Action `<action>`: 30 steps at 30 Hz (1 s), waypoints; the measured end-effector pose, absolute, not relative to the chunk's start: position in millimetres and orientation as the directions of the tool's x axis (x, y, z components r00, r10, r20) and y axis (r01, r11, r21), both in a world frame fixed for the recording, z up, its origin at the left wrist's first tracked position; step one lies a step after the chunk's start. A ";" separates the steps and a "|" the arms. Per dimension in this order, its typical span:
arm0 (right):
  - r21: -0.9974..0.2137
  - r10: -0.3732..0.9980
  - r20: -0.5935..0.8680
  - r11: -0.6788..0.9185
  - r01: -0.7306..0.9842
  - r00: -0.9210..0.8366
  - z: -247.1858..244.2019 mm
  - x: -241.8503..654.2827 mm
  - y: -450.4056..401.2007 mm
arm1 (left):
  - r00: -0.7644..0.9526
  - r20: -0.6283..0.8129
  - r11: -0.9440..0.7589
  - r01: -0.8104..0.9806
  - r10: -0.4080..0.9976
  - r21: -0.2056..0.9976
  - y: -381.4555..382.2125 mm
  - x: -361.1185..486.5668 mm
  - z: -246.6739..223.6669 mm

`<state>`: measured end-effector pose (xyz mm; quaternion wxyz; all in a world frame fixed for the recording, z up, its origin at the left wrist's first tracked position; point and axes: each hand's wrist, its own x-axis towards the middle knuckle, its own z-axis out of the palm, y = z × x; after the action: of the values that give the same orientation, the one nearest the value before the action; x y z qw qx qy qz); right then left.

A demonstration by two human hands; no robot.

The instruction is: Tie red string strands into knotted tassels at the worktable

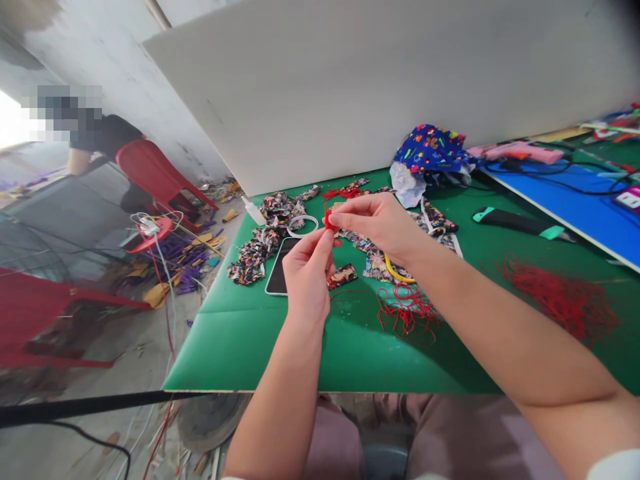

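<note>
Over the green table, both hands meet at a small red piece that looks like knotted cord. My left hand pinches it from below, thumb against forefinger. From the right, my right hand pinches its upper side. The fingers cover most of it. Just beyond lie more red cords and patterned fabric pieces. A white ring and a phone are left of the hands. Below my right wrist is a tangle of red string, beside a yellow ring.
Ruffled dark floral fabric and a white bottle lie at the left. At the right are a utility knife, blue board, pink glue gun and red thread pile. A white panel stands behind. Another person sits far left.
</note>
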<state>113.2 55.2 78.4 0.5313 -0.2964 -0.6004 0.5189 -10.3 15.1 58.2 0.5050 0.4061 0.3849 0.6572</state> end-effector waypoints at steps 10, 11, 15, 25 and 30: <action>-0.954 0.897 0.295 0.262 -0.143 -0.328 79.0 112.7 54.2 | -0.163 0.170 -0.214 -0.312 0.972 0.926 15.2 -10.9 58.0; -0.956 0.900 0.291 0.257 -0.144 -0.324 78.9 112.3 54.2 | -0.163 0.171 -0.214 -0.304 0.972 0.928 15.2 -11.2 58.0; -0.949 0.907 0.288 0.228 -0.217 -0.308 77.1 110.8 54.7 | -0.169 0.177 -0.218 -0.262 0.970 0.940 14.8 -11.4 57.6; -0.939 0.911 0.312 0.253 -0.231 -0.268 75.7 110.6 54.9 | -0.181 0.202 -0.242 -0.234 0.962 0.942 14.6 -10.6 56.1; -0.941 0.920 0.308 0.255 -0.224 -0.243 76.3 110.2 53.4 | -0.162 0.175 -0.214 -0.265 0.971 0.940 14.4 -10.9 57.3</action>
<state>110.2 53.4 76.3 0.5377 -0.2991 -0.5819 0.5318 -10.9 14.4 57.3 0.4784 0.4360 0.4051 0.6457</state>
